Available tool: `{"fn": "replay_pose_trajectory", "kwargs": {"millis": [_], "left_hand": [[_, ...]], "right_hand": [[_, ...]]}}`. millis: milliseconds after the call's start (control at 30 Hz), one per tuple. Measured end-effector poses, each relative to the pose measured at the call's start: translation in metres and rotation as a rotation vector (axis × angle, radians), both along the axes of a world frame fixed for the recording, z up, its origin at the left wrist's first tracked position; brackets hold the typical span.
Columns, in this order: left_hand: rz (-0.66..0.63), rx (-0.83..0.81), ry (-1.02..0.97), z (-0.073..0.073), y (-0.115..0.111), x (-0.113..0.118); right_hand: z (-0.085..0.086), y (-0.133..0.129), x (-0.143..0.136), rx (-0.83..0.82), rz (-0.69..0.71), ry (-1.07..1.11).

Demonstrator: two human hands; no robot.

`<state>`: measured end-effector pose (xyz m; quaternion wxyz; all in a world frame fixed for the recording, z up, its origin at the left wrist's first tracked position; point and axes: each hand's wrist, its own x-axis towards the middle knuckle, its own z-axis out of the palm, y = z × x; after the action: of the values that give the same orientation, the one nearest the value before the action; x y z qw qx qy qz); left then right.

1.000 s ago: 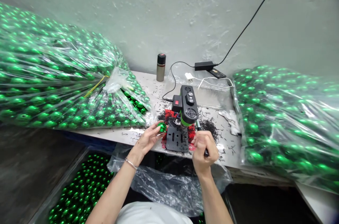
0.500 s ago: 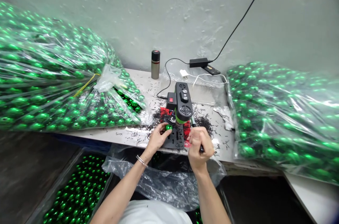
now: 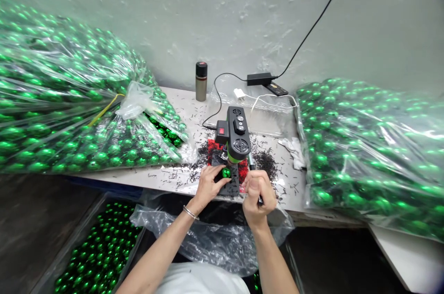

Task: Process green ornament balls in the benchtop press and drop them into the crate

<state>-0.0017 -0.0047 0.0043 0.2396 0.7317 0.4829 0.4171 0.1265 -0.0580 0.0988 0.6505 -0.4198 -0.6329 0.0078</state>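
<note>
A shiny green ball is pinched between the thumb and fingers of my left hand. It sits under the head of a small black bench drill press, over the dark slotted base. My right hand is wrapped round the black-gripped lever handle at the machine's right side. Dark shavings lie heaped around the base, with red material beneath it. The contact between the drill's tip and the ball is hidden.
Big clear bags of green balls stand left and right. Behind the machine are a bottle, a power adapter and a clear tray. A plastic sheet hangs at the table's front, beside a bin of balls.
My left hand has moved the green ball slightly right, to beneath the drill head. My right hand keeps its hold on the lever. The whole view has shifted a little.
</note>
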Motion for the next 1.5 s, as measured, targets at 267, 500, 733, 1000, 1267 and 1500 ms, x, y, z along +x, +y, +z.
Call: {"fn": "replay_pose_trajectory", "kwargs": {"millis": [267, 500, 733, 1000, 1267, 1500], "left_hand": [[0.012, 0.017, 0.016, -0.002, 0.0, 0.001], [-0.003, -0.042, 0.016, 0.001, -0.002, 0.001], [-0.005, -0.066, -0.023, 0.003, -0.003, 0.003], [0.06, -0.063, -0.118, 0.006, -0.01, 0.0], [-0.009, 0.11, 0.076, 0.012, -0.058, -0.037], [0.52, 0.087, 0.304, 0.054, 0.062, -0.097]], "right_hand": [[-0.06, 0.006, 0.004, 0.126, -0.061, -0.105], [-0.076, 0.01, 0.003, 0.14, -0.083, -0.082], [-0.072, 0.011, 0.008, 0.158, -0.024, -0.219], [-0.006, 0.004, 0.009, 0.057, -0.071, -0.06], [0.025, 0.008, 0.0, 0.024, -0.103, 0.019], [0.018, 0.004, -0.002, 0.012, -0.09, -0.005]]}}
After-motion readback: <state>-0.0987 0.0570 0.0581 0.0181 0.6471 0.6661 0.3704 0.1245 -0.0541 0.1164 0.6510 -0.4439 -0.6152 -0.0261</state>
